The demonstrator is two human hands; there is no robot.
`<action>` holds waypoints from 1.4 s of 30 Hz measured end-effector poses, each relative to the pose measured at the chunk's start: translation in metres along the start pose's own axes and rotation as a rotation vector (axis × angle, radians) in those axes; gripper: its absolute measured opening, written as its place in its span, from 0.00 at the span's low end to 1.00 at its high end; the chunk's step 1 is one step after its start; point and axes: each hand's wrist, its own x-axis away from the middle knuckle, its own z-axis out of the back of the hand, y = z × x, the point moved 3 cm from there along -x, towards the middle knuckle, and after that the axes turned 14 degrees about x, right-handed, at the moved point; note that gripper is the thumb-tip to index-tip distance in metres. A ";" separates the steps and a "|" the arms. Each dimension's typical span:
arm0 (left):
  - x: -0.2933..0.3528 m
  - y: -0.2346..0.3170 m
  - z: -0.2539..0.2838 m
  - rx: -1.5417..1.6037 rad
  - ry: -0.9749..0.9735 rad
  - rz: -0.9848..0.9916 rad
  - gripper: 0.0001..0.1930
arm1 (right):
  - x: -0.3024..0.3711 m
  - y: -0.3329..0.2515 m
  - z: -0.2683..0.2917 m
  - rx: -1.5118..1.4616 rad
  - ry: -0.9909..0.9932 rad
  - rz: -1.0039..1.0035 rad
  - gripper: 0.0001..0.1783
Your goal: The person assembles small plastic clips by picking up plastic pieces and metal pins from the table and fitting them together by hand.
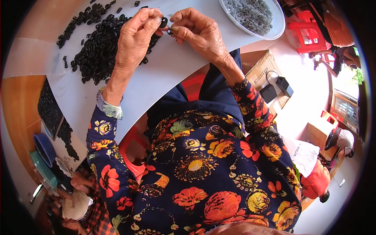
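Both hands are raised close together over the far part of the white table (168,74). My left hand (137,39) pinches a small black oval plastic piece with a hole (163,22) between thumb and fingers. Just beside it, my right hand (199,35) is closed at thumb and forefinger on a smaller black piece with a hole (169,32). The two pieces are very near each other; whether they touch I cannot tell. Left of and beneath my left hand spreads a heap of similar black pieces (96,58).
A round white tray (276,34) of small clear-grey pieces sits at the far right of the table. Beside my right forearm stands a cardboard box (260,68) with a black device (284,87) on it. Blue (44,145) and green baskets (41,168) are at left; other people work nearby.
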 end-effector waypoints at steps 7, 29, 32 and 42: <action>-0.001 0.006 -0.002 -0.179 -0.053 -0.043 0.07 | 0.000 0.000 0.000 0.005 0.012 0.004 0.11; -0.006 0.006 -0.003 -0.247 -0.093 -0.052 0.09 | 0.001 -0.001 0.000 -0.014 0.037 0.041 0.12; -0.006 0.009 -0.004 -0.281 -0.128 -0.058 0.09 | 0.001 -0.002 0.001 -0.005 0.040 0.041 0.12; 0.000 0.015 -0.010 -0.269 -0.044 -0.011 0.11 | 0.002 -0.007 0.003 -0.042 0.138 0.031 0.11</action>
